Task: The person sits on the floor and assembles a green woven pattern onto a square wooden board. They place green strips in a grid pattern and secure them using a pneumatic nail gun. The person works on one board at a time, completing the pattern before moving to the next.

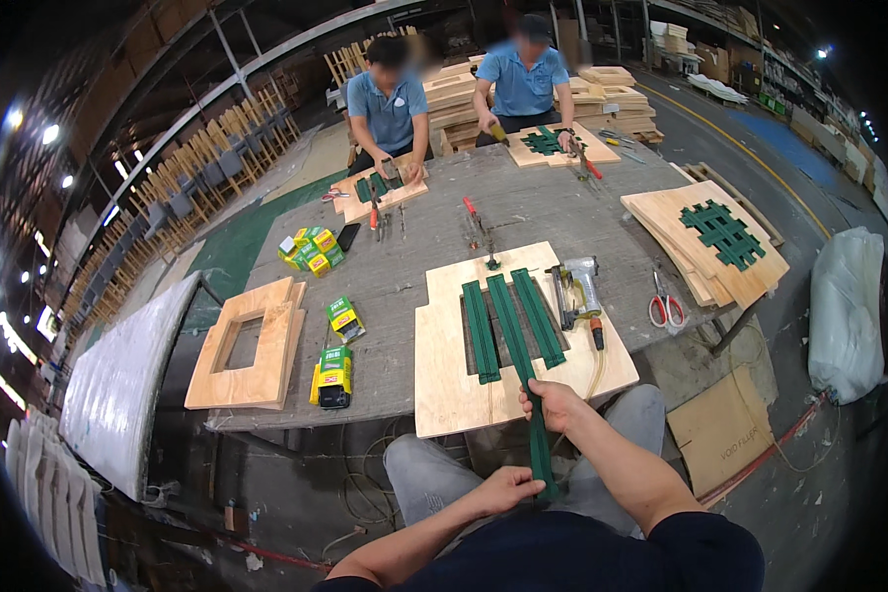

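In front of me a plywood seat panel (442, 340) lies at the near table edge, a rectangular opening in its middle. Green webbing straps (479, 335) run lengthwise over the opening, side by side. The middle green strap (536, 444) continues past the panel's near edge toward my lap. My right hand (553, 405) is closed around this strap close to the panel edge. Farther down, the fingers of my left hand (511, 488) pinch it near its loose end. A staple gun (575, 293) with a hose rests on the panel's right side.
A red-handled tool (472, 209) lies beyond the panel. Left are yellow-green boxes (335, 367) and stacked plywood frames (235, 331). Scissors (665, 308) and panels with woven green webbing (722, 235) lie right. Two people in blue shirts (390, 111) work across the table (405, 222).
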A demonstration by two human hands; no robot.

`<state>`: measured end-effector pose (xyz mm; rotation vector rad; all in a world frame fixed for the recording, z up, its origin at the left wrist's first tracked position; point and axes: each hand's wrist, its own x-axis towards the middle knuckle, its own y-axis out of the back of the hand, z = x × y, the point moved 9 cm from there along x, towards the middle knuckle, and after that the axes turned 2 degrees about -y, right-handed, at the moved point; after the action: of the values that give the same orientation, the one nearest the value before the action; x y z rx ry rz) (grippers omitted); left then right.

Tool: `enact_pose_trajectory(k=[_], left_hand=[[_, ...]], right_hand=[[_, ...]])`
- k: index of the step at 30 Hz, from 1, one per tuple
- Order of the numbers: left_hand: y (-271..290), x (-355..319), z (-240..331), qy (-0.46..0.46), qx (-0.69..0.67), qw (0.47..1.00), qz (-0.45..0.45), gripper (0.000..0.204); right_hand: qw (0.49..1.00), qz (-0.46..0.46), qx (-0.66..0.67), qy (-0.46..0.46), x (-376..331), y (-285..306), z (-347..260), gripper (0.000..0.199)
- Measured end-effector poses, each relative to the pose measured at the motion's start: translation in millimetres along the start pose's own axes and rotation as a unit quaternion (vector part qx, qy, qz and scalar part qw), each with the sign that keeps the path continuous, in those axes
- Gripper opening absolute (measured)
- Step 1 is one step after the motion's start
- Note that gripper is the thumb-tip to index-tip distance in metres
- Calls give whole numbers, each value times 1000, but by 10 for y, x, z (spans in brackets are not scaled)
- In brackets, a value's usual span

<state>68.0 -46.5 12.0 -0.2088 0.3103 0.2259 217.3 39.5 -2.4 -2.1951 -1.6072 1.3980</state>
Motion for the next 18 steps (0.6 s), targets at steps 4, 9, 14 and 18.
enact_pose_trajectory(k=[4,9,14,18], left_hand=[[600,-90,272,-85,176,970,142,22],[808,58,1093,-182,532,779,279,74],[730,482,1204,-182,672,684,219,98],[721,609,1083,-193,704,660,177,96]], right_hand=[[992,56,-96,59,-168,2,138,26],[915,188,-305,186,-361,215,198,33],[810,245,-459,271,-538,173,210,37],[778,232,-508,289,-737,132,226,35]])
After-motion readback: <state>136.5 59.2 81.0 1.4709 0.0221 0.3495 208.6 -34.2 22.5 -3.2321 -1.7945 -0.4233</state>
